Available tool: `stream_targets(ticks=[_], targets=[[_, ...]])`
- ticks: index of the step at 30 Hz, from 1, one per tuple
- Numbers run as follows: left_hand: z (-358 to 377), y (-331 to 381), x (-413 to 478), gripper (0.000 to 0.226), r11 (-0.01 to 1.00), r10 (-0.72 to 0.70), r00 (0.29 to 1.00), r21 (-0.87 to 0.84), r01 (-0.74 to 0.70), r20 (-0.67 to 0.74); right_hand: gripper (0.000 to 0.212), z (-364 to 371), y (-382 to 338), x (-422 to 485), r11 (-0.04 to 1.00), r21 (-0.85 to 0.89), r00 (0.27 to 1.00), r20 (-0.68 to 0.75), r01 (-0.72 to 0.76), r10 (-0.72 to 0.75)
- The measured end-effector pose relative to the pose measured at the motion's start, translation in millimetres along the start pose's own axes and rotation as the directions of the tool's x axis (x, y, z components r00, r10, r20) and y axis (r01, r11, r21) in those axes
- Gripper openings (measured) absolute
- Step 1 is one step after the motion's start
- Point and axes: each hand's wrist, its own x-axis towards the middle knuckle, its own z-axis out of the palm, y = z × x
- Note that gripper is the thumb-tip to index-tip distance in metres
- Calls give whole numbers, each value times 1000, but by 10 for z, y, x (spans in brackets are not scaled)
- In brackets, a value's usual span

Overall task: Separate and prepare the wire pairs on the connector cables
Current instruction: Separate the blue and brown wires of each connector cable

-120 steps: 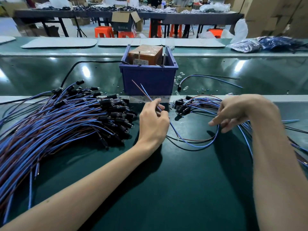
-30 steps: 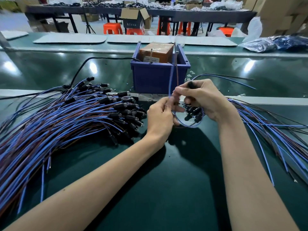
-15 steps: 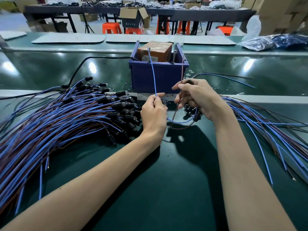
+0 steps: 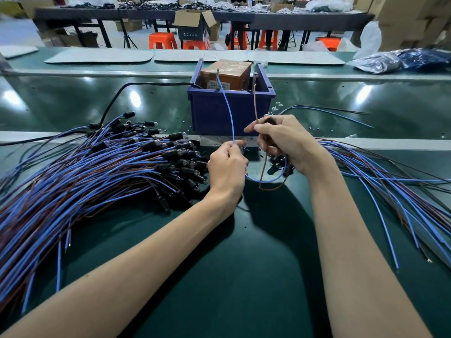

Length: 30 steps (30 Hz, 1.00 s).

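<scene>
My left hand [image 4: 228, 167] pinches a blue wire [image 4: 227, 103] that rises toward the blue bin. My right hand [image 4: 285, 142] pinches the brown wire [image 4: 255, 108] of the same cable; its black connector is mostly hidden in that fist. Both wires stand apart in a V and loop under my hands [image 4: 266, 182]. A big pile of blue-and-brown cables with black connectors [image 4: 102, 176] lies at the left. A smaller fan of cables [image 4: 380, 181] spreads to the right, with black connectors [image 4: 275, 164] under my right hand.
A blue plastic bin [image 4: 229, 111] holding a brown box [image 4: 225, 73] stands just beyond my hands. A black cord [image 4: 117, 96] curves from it to the left. Loose wires [image 4: 327, 112] lie right of the bin. Plastic bags [image 4: 400, 61] sit at the far right.
The blue and brown wire ends have spread further apart, the brown one now standing upright from my right hand. Four seconds ago my right hand was reaching into the right-hand cables.
</scene>
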Motion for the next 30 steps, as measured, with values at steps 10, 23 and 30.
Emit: stream_targets(ticks=[10,23,30], targets=[[9,9,-18,34,1000,-7,999,21,6,44,26,-5,22,29,999,-37,1000,12,12,-12],[2,42,-38,29,998,-27,1000,-50,26,-12,22,-78,71,24,997,53,998,-39,-55,57],[6,61,-40,27,993,-67,996,-100,61,-55,23,-69,79,33,998,34,998,-42,-55,56]])
